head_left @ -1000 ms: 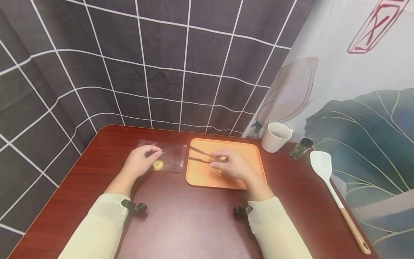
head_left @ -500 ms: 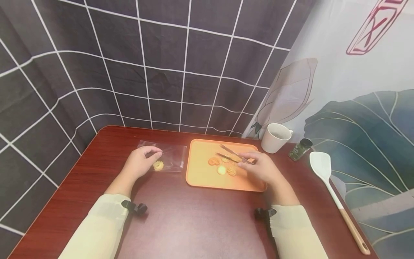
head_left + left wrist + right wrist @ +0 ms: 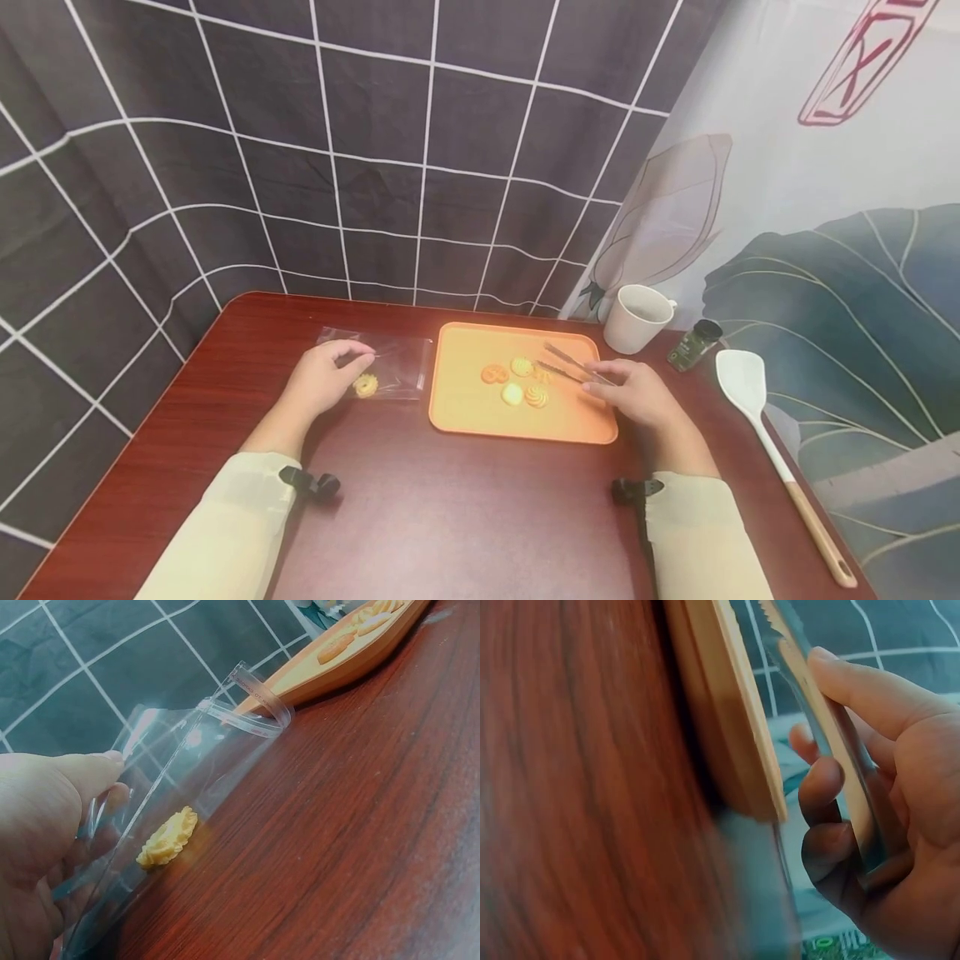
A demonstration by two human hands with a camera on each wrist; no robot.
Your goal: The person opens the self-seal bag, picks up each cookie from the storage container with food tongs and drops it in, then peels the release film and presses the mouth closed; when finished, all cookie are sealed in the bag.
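Note:
My left hand (image 3: 324, 375) pinches the upper side of a clear plastic bag (image 3: 217, 761) between thumb and fingers, lifting that side off the table. Inside the bag lies one yellow ring-shaped cookie (image 3: 169, 838). My right hand (image 3: 637, 393) grips metal tongs (image 3: 840, 750) above the right part of the orange tray (image 3: 465, 421). The tongs' two arms stand apart, with nothing seen between their tips. On the tray lie several cookies, among them a pretzel-shaped one (image 3: 494, 374), a pale round one (image 3: 512, 394) and a swirled one (image 3: 537, 397). One cookie is partly hidden by the tongs.
Behind the tray's right corner stands a white mug (image 3: 637, 320), with a small green jar (image 3: 694, 345) beside it. A white spatula (image 3: 742, 383) with a wooden handle lies along the table's right edge. Dark checked cloth hangs behind the table (image 3: 450, 517).
My right hand has moved right with the tongs, from the tray's middle to its right side, uncovering the cookies. The left hand keeps its hold on the bag.

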